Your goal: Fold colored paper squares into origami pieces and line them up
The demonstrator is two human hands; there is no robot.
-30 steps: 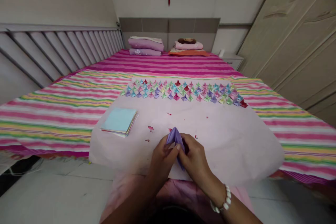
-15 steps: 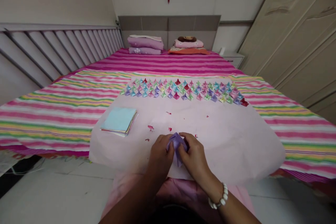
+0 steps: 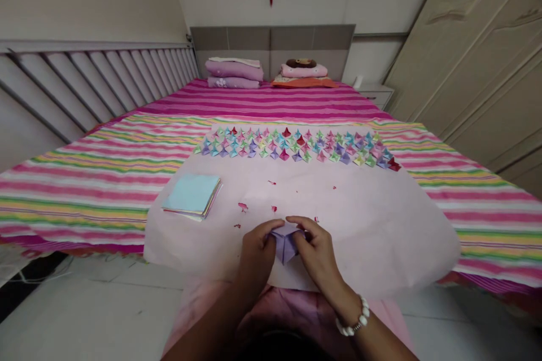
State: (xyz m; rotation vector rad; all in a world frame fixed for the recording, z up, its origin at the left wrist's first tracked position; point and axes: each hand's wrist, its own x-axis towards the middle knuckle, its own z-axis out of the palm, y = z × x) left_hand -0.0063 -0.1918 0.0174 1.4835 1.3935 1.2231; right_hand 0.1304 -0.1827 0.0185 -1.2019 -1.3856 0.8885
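Note:
Between my two hands is a piece of purple origami paper [image 3: 285, 246], folded to a point at its lower end with a crease down its middle. My left hand [image 3: 259, 245] pinches its left edge between thumb and fingers. On the other edge, my right hand [image 3: 315, 245] grips it the same way, a white bead bracelet [image 3: 354, 321] round that wrist. Both hands hold the paper just above the near part of a pale pink sheet [image 3: 364, 225]. Fingertips partly hide the paper's side corners.
A stack of square coloured paper [image 3: 192, 194], light blue on top, lies at left. Rows of small folded paper pieces [image 3: 283, 153] line the sheet's far edge. Red scraps [image 3: 243, 207] are scattered midway. The sheet lies on a striped bedspread [image 3: 84, 180]; a railing [image 3: 105, 84] runs along the left.
The purple paper has been turned and spread between my hands; its pale top face and pointed lower end now show. My fingers have shifted to its side edges.

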